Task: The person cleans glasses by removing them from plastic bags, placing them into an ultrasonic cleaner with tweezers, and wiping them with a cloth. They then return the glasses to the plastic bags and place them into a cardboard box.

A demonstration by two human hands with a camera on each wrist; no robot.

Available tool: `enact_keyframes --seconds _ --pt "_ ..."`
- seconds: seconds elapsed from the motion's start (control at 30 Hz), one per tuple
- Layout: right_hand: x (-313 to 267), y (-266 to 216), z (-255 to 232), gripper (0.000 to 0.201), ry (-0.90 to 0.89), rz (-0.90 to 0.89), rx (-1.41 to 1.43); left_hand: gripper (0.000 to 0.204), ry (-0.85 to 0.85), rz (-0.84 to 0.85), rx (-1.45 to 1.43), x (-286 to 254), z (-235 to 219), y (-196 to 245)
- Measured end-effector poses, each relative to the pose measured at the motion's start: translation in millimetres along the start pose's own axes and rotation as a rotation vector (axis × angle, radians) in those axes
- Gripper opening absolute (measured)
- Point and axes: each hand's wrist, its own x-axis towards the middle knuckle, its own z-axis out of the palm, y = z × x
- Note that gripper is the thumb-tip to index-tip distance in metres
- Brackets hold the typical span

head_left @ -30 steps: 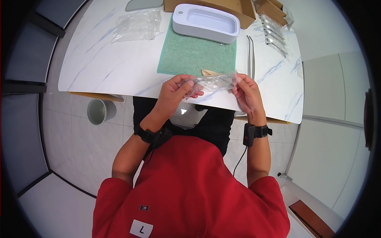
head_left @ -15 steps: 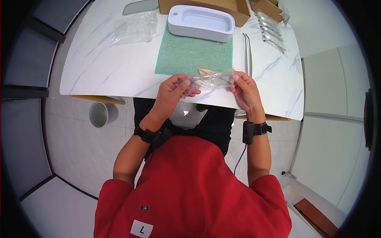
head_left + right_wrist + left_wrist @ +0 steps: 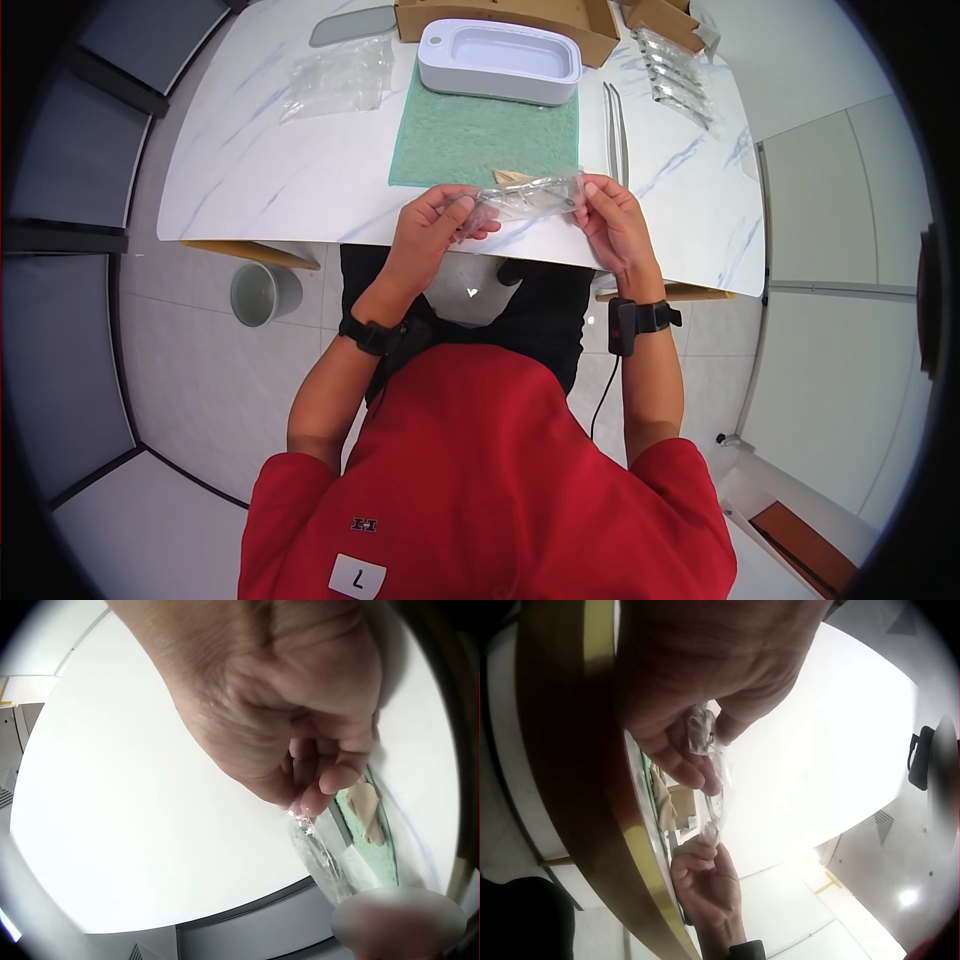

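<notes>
Between my hands a crinkled clear plastic bag (image 3: 525, 198) is stretched just above the table's near edge. My left hand (image 3: 428, 232) pinches one end between thumb and fingers. At the other end, my right hand (image 3: 617, 222) grips the plastic with thumb and fingertips. Thin dark and shiny lines show through the bag, but I cannot tell what it contains. The right wrist view shows the bag (image 3: 322, 855) running down from the right hand's fingertips (image 3: 311, 804). In the left wrist view, bunched plastic (image 3: 700, 729) pokes out between thumb and fingers.
A white oblong tub (image 3: 500, 85) with a button stands on a green towel (image 3: 480, 140); a beige cloth (image 3: 510, 177) lies at its near edge. Long metal tweezers (image 3: 616, 135) lie to the right, near bagged packets (image 3: 675, 80). Behind are cardboard boxes (image 3: 600, 45); an unused-looking plastic bag (image 3: 340, 80) lies left.
The head view has shifted a little, moving the table's things slightly left and down in it. Both hands keep their hold on the bag, which tilts up slightly more toward the right hand.
</notes>
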Motion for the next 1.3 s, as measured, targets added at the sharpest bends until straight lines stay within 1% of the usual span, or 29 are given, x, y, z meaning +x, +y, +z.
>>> enact_keyframes --seconds 0.63,0.77,0.83,0.97,1.0,1.1,1.13,1.23,1.3 --pt "0.3 0.3 -0.5 0.017 -0.004 0.016 -0.010 0.028 0.014 -0.016 0.037 0.1 0.0 2.3" --pt "0.7 -0.1 0.4 0.018 -0.005 0.023 -0.015 0.030 0.027 -0.027 0.004 -1.0 2.0 3.2" --pt "0.8 -0.8 3.0 0.018 0.004 0.026 -0.044 0.031 0.025 -0.004 0.011 -1.3 1.8 1.4" --pt "1.1 -2.4 5.3 0.020 0.003 0.044 -0.093 0.031 0.043 -0.019 0.010 -2.1 2.7 1.5" --pt "-0.3 -5.3 10.1 0.016 0.033 0.051 -0.112 0.029 0.051 -0.020 0.017 -2.1 2.5 0.7" --pt "-2.0 -9.0 14.9 0.018 0.008 0.026 -0.095 0.028 0.039 0.013 -0.019 -1.7 0.3 -2.0" --pt "-2.4 -9.7 17.7 0.019 0.031 0.019 -0.122 0.028 0.061 0.023 -0.032 -1.7 0.1 -4.4" --pt "0.0 -16.0 18.3 0.020 0.007 -0.034 -0.163 0.029 0.077 0.016 -0.048 -2.5 -1.0 -2.9" --pt "0.4 -28.3 19.6 0.021 0.018 -0.036 -0.234 0.029 0.086 0.016 -0.066 -2.8 -2.0 -2.4"
